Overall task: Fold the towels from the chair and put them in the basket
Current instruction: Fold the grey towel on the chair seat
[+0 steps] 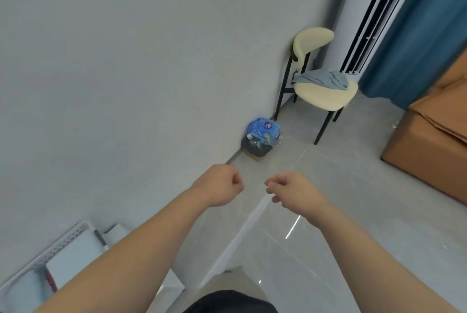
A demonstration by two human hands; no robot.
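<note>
You are stretching both bare forearms up from the bottom of the frame, over the tiled floor [353,186]. Your left hand [222,186] and right hand [290,192] are hovering mid-frame, near each other but not touching. The fingers of each are curling inward and pinching nothing.

In the lower left, a white perforated basket [63,244] is sitting against the wall. It is holding what looks like folded white and pale blue cloth, so part of the job is probably done.

Farther off, at centre frame, a small dark bin [257,147] is carrying a blue packet.

In the upper right, a crumpled blue-grey towel [321,78] is lying on the cream chair [326,100], well apart from your hands. It is waiting to be fetched, folded and put in the basket.
</note>
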